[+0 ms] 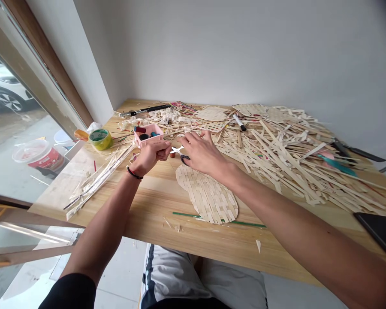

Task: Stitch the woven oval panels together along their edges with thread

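Observation:
My left hand point(155, 155) is closed in a fist beside the pink basket; what its fingers hold, if anything, is too small to make out. Across from it, my right hand point(201, 151) has its fingers curled around small scissors point(177, 150). Their pale blades are spread and point toward my left hand, and one black handle loop shows under the palm. A brown thread spool point(173, 155) stands just below the blades. Nearer to me lies a flat woven bamboo piece point(212, 197) with rounded ends, on top of a thin green strip point(249, 223).
The pink basket point(159, 130) holds thread spools. Yellow tape point(100, 139) sits at the left. Loose bamboo strips point(296, 159) heap across the right, with a marker point(239, 122) and a knife point(366, 153) among them. A black phone point(379, 231) lies at the right edge.

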A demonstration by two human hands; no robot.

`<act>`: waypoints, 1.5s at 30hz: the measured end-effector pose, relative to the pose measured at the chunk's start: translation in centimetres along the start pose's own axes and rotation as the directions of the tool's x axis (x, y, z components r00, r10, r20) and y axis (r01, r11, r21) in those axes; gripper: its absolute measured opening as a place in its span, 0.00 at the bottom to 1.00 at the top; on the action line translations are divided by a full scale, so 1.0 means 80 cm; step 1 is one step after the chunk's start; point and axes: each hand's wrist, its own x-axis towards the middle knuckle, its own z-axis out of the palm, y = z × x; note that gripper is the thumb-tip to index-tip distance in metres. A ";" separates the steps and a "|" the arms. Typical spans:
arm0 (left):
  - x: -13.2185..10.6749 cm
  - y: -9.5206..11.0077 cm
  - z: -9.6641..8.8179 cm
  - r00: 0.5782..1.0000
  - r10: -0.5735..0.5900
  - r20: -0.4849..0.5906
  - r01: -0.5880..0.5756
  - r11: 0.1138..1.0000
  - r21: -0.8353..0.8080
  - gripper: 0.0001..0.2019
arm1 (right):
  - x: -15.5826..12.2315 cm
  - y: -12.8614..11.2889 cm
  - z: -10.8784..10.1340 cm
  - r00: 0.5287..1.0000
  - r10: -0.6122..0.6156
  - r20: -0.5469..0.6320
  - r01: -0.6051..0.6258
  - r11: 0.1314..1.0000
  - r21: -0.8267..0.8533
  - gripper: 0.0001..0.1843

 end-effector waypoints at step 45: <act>0.000 0.005 -0.001 1.000 0.010 -0.028 -0.013 0.992 -0.123 0.17 | 0.009 -0.003 -0.001 0.998 0.026 0.049 -0.027 1.000 0.008 0.30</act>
